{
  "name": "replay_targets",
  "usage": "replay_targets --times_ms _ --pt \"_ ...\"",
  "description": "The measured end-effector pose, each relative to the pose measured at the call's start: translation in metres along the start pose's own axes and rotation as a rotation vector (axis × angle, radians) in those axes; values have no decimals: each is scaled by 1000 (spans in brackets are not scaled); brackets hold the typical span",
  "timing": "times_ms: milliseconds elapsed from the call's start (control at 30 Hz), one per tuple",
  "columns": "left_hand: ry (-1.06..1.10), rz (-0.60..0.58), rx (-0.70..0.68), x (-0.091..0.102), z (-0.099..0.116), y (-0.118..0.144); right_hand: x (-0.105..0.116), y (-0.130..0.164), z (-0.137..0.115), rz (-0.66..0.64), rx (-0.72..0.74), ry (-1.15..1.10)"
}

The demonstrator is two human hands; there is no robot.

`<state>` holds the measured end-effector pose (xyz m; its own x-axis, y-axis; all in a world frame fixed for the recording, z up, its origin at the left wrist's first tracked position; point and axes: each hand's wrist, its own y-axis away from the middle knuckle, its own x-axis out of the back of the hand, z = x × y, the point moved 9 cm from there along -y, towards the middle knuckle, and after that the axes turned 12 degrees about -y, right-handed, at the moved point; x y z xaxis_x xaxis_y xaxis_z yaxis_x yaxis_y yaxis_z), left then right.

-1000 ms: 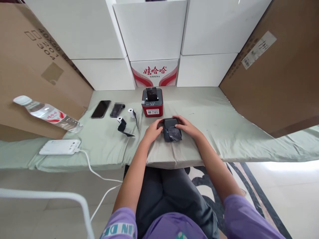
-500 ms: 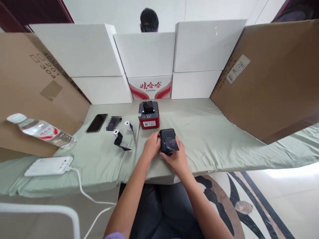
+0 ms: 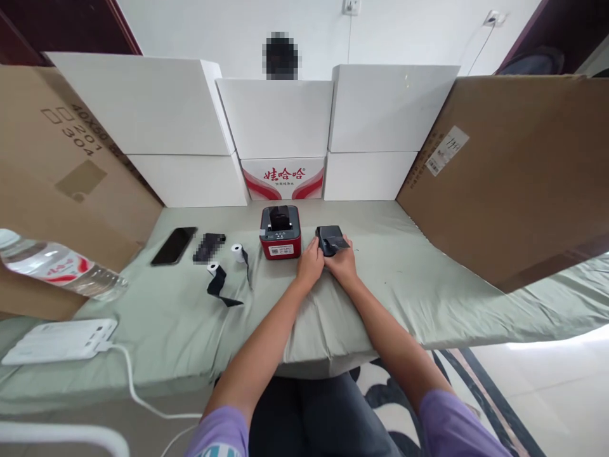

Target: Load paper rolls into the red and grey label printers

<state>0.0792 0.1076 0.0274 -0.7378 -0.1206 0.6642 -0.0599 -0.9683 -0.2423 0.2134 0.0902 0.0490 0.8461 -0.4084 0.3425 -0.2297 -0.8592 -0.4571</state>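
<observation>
wall (image 3: 409,25): white | floor (image 3: 547,393): pale tile, glare | rug (image 3: 380,393): black-patterned | door frames (image 3: 71,25): dark

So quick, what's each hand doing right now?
Left hand: on the small black device, touching its left side.
Right hand: gripping the same device from the near side.

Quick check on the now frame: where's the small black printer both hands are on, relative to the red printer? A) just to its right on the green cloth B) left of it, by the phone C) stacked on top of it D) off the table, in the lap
A: the small black printer sits on the green cloth just right of the red printer, with the left hand and right hand on its near side.
</observation>
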Motion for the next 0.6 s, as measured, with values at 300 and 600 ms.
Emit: replay_targets --times_ms 300,600 --pt "-97 4 85 -1 -10 10 -12 10 17 -48 -9 -71" --pt "-87 -18 116 2 -9 12 -14 13 18 -56 -34 -60"
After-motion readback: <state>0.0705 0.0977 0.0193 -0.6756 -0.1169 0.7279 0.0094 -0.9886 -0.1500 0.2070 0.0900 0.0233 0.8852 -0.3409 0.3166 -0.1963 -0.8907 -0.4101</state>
